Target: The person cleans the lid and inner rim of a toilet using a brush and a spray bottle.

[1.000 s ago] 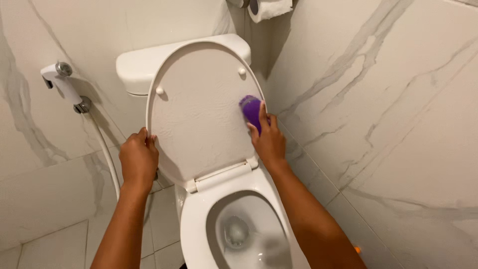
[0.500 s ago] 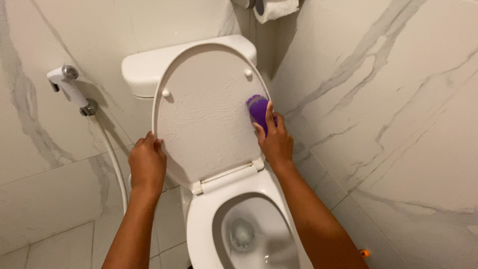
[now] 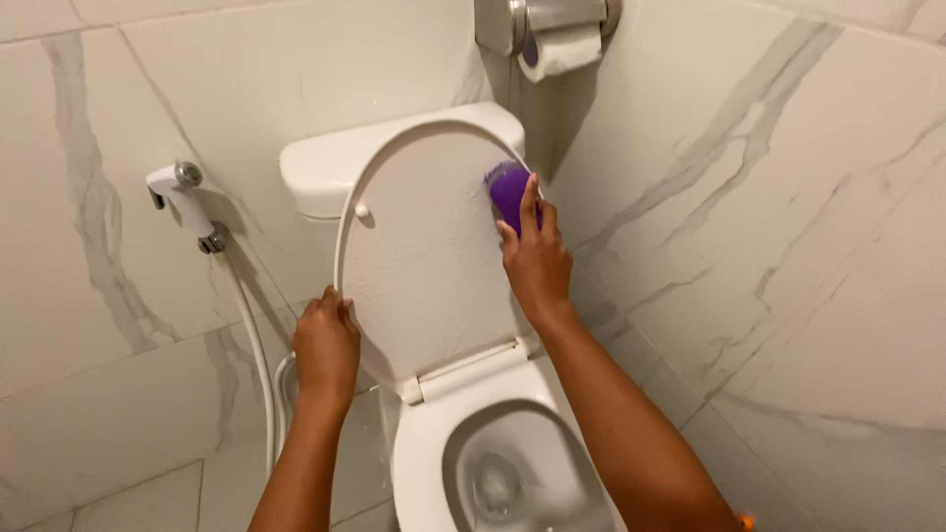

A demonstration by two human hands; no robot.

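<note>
My right hand (image 3: 537,258) presses the purple sponge (image 3: 507,192) flat on the lid (image 3: 424,266); my left hand (image 3: 325,345) grips its edge steady.

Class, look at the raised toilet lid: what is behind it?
Behind the raised lid stands the white cistern; only its top and left end show, the rest is covered. The right hand presses a purple scrubber on the lid; the left hand holds its edge.

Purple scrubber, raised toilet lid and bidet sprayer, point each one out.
purple scrubber (image 3: 506,187), head view, its upper face.
raised toilet lid (image 3: 429,261), head view, middle of its underside.
bidet sprayer (image 3: 177,194), head view, its white handle.
</note>
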